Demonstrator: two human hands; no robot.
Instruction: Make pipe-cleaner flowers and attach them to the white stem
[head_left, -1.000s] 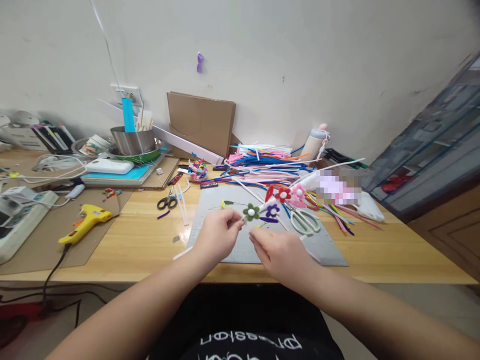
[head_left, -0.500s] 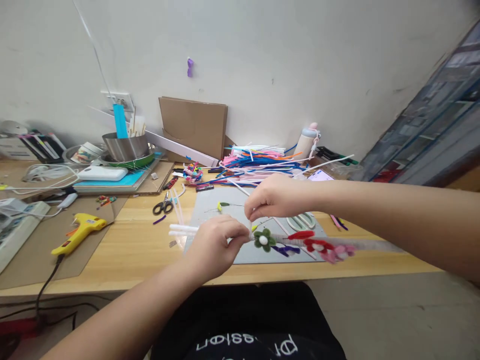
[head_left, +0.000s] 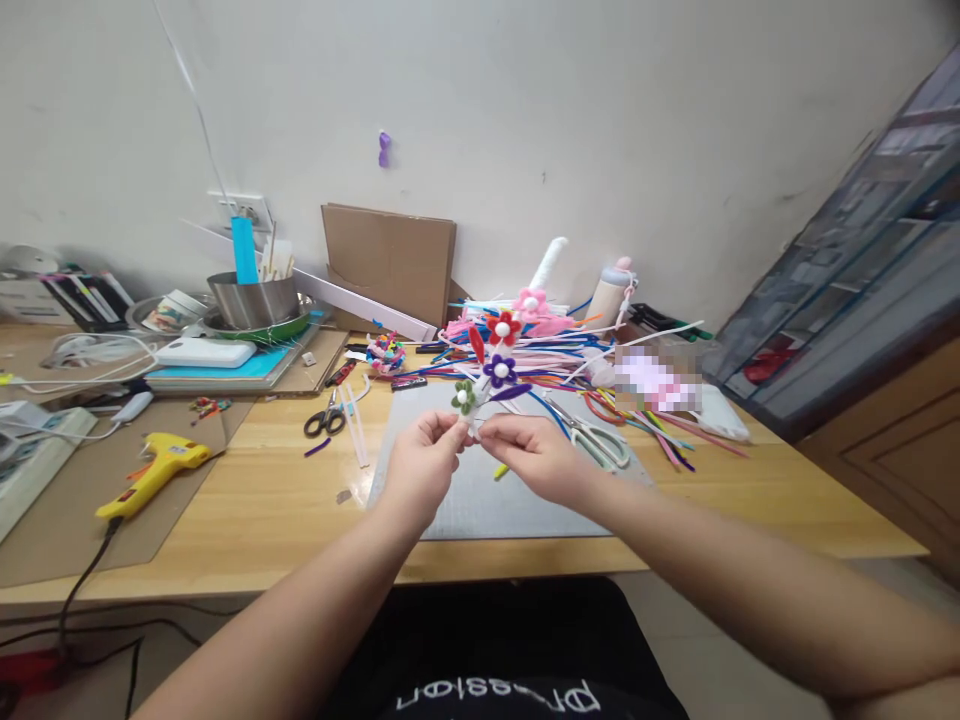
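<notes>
A white-wrapped stem (head_left: 551, 262) stands tilted up and to the right above the table. Along it sit a green flower (head_left: 463, 397), a purple flower (head_left: 501, 371), a red flower (head_left: 503, 328) and a pink flower (head_left: 532, 304), all fuzzy with white centres. A red leaf (head_left: 477, 346) and a purple leaf (head_left: 512, 392) stick out sideways. My left hand (head_left: 424, 465) is closed around the stem's lower end, just below the green flower. Close beside it, my right hand (head_left: 540, 455) pinches a thin white strip at the stem, mostly hidden by the fingers.
A grey cutting mat (head_left: 510, 510) lies under my hands, with light-handled scissors (head_left: 600, 445) on its right. Black scissors (head_left: 325, 420) and a yellow glue gun (head_left: 154, 470) are on the left. Behind lies a heap of coloured pipe cleaners (head_left: 465, 350), near a cardboard sheet (head_left: 390, 265).
The flowered stem has swung from lying level towards the right to pointing up and away. My right hand has moved down beside my left, which has shifted slightly left.
</notes>
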